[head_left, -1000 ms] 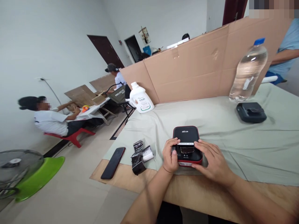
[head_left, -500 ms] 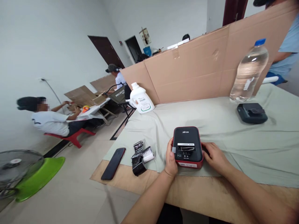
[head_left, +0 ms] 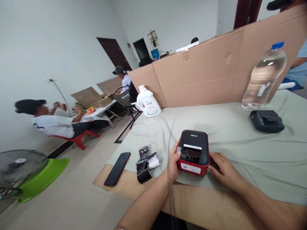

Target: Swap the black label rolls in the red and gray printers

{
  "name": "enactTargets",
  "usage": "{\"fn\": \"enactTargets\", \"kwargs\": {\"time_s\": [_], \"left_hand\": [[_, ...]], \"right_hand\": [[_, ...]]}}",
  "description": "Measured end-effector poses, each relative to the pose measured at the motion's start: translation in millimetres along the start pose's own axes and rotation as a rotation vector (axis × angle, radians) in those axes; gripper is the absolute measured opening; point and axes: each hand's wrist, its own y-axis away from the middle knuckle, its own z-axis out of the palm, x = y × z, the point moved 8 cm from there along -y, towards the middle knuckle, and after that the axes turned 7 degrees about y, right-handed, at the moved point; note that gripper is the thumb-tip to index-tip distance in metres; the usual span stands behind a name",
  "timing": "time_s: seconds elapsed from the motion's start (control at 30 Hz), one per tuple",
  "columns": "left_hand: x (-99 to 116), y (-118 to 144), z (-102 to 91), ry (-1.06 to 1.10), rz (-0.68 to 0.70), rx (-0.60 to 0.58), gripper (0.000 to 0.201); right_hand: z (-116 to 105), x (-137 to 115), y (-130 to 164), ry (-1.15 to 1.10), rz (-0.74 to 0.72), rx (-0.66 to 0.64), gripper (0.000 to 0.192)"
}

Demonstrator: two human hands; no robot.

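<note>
Broad wooden worktop [head_left: 216,196]: under pale-green cloth [head_left: 230,137].
Rounded black-and-red plastic box [head_left: 192,161]: near worktop's front edge; likely light, stiff, smooth; best held by both sides.
Left grip [head_left: 173,162]: clasps its left side.
Right grip [head_left: 224,168]: at right side, closure unclear.
Thin dark top strip [head_left: 194,154]: probably flimsy; avoid.

Hands: two, left hand [head_left: 173,163], right hand [head_left: 224,171]. Devices: two; red-and-black device [head_left: 194,138] between left and right fingers, dark device [head_left: 262,126] beyond right fingers. Phone [head_left: 117,169]: one, left of left fingers. White roll [head_left: 153,162]: one, nearer left fingers. Bottles: two; white jug [head_left: 149,101] beyond left fingers, clear bottle [head_left: 265,78] well beyond right fingers. Cardboard panel [head_left: 199,76]: one, beyond all fingers. Fan [head_left: 21,169]: one, far left of fingers.
</note>
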Motion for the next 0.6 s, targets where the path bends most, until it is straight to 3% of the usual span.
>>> {"fn": "enactTargets", "kwargs": {"time_s": [0.13,0.2,0.33,0.47,0.6], "left_hand": [[9,-54,-58.1,0.276,-0.118,0.313,0.054],[26,-89,-94.2,0.332,-0.054,0.433,0.043],[56,-148,-157.9,0.338,0.073,0.524,0.032],[58,-167,-212.6,0.245,0.055,0.690,0.031],[54,-159,-252.7,0.131,0.018,0.859,0.033]], "right_hand": [[10,-2,4,0.058,-0.011,-0.037,0.047],[13,0,5,0.067,0.003,-0.047,0.044],[16,2,6,0.069,0.023,-0.077,0.040],[17,2,6,0.069,0.055,-0.154,0.038],[18,1,6,0.069,0.100,-0.229,0.039]]}}
